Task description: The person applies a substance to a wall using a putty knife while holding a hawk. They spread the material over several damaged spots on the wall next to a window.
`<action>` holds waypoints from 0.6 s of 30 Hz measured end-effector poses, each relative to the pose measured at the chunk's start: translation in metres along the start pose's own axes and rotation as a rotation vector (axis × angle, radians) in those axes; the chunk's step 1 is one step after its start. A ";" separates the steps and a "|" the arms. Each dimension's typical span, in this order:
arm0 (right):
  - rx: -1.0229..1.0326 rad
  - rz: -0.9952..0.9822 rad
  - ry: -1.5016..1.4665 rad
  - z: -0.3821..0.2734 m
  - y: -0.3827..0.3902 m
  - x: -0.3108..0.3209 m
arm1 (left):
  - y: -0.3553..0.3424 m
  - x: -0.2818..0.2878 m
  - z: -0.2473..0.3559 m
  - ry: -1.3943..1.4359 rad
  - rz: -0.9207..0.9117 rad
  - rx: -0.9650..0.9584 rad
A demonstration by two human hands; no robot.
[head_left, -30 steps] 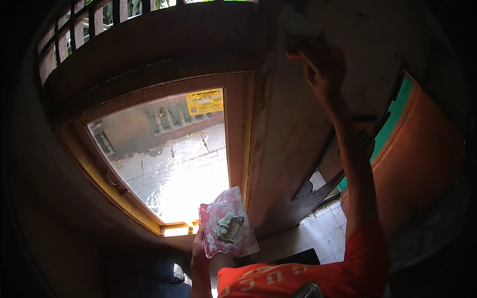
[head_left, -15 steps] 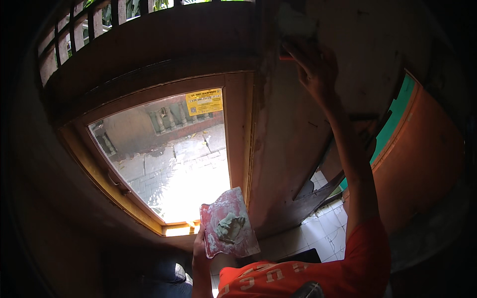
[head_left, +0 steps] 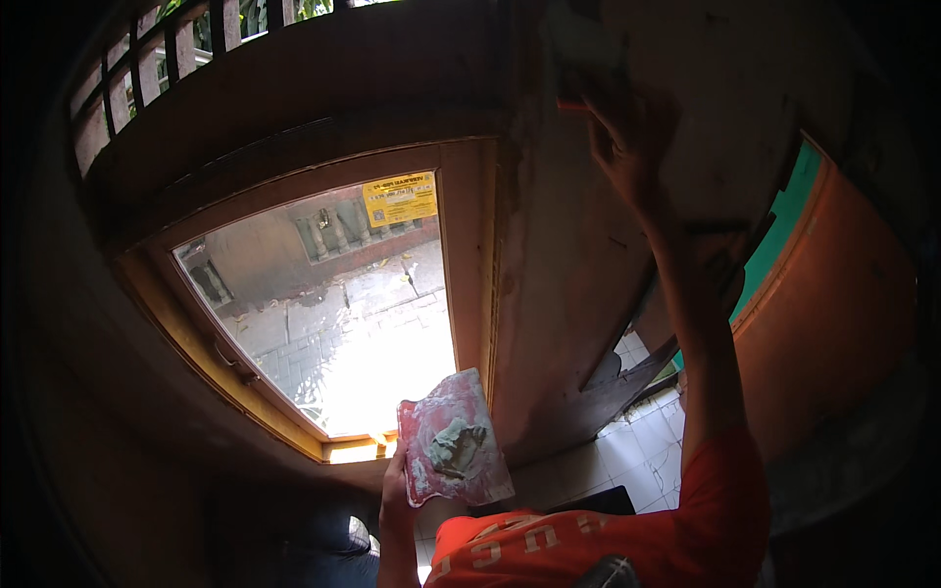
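Observation:
High on the wall, my right hand (head_left: 629,132) is closed on a red putty scraper (head_left: 570,104), at the lower edge of a pale putty patch (head_left: 580,44); its blade is mostly hidden in shadow. Low in the view, my left hand (head_left: 394,480) grips the side of a flat reddish board (head_left: 441,400) smeared with white. A lump of grey-green putty (head_left: 456,446) sits on the board, in front of the glazed wooden window or door.
The glazed panel (head_left: 294,274) in a wooden frame (head_left: 472,245) looks onto paving and carries a yellow sticker (head_left: 400,199). A barred opening (head_left: 176,44) is at top left. An orange panel (head_left: 833,294) and teal strip (head_left: 779,235) stand right, above white floor tiles (head_left: 637,441).
My right hand with the scraper has shifted slightly left along the wall, dipping a little and rising again. My left hand and the board have hardly moved.

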State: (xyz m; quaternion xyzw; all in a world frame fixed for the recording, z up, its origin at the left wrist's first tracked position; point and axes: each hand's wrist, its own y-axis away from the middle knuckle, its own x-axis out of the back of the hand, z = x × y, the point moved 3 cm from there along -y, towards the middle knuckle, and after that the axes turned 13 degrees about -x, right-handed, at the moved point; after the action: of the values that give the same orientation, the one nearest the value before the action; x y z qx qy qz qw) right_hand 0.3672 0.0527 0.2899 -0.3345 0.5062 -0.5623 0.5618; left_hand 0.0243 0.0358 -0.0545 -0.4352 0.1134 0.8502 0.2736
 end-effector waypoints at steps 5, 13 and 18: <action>0.054 0.006 -0.025 0.003 -0.014 0.000 | -0.002 -0.012 0.002 0.003 0.010 0.005; 0.058 -0.024 0.002 -0.001 0.005 -0.007 | -0.002 0.011 -0.010 0.229 0.044 0.044; 0.058 -0.081 0.041 -0.001 0.005 -0.009 | 0.000 0.019 -0.010 0.108 0.082 0.005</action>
State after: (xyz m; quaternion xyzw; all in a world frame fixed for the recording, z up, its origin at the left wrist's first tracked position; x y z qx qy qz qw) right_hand 0.3693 0.0620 0.2865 -0.3267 0.4870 -0.6059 0.5375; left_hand 0.0221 0.0387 -0.0750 -0.4748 0.1480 0.8357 0.2331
